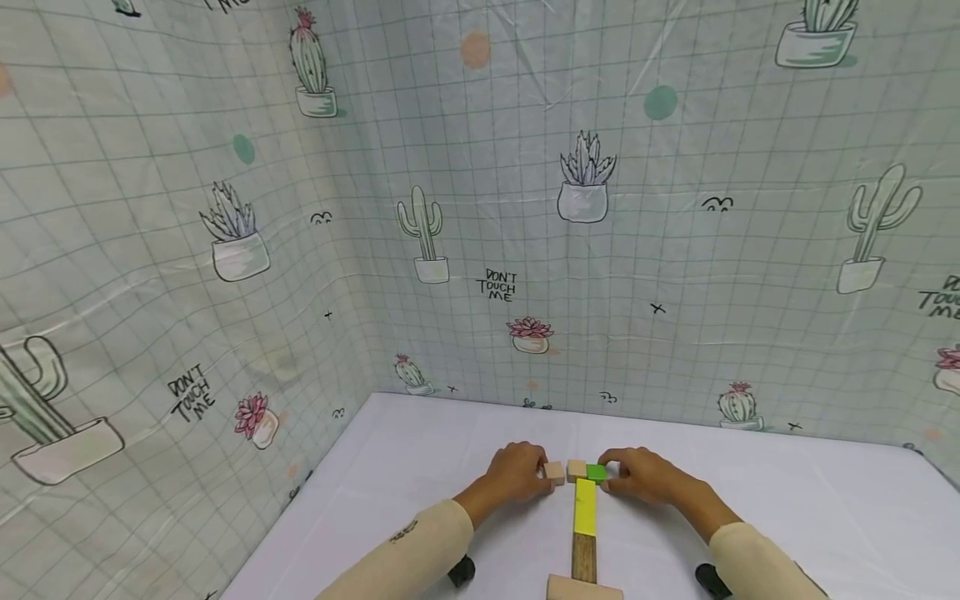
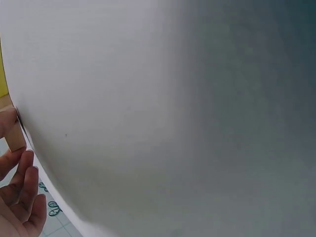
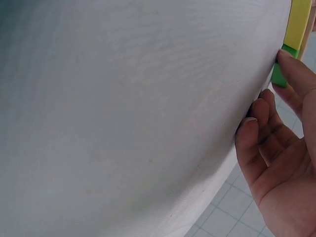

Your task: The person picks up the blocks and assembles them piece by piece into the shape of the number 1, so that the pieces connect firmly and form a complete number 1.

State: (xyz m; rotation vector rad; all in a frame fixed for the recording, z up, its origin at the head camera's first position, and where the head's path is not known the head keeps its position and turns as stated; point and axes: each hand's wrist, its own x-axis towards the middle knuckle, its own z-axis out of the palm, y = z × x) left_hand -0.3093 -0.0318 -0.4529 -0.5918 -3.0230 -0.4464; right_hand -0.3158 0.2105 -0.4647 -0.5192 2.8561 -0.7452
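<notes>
My left hand (image 1: pixel 517 472) pinches a small plain wooden block (image 1: pixel 554 472) between thumb and fingers; its edge also shows in the left wrist view as a pale block (image 2: pixel 16 138). Just right of it, across a narrow gap, lies a second plain block (image 1: pixel 577 470). A green block (image 1: pixel 596 472) touches that one's right side, and my right hand (image 1: pixel 643 476) grips it by thumb and finger. Below these two, a long yellow block (image 1: pixel 585 507) runs toward me, followed by a brown block (image 1: pixel 584 557). The right wrist view shows the green block (image 3: pixel 279 78) against the yellow one (image 3: pixel 297 22).
A wider plain block (image 1: pixel 585 588) lies at the near end of the row, cut by the frame's bottom. White cloth covers the table (image 1: pixel 465 421). Behind and to the left hangs a gridded cactus-print curtain (image 1: pixel 480 233). Dark objects (image 1: pixel 462 572) sit beside both sleeves.
</notes>
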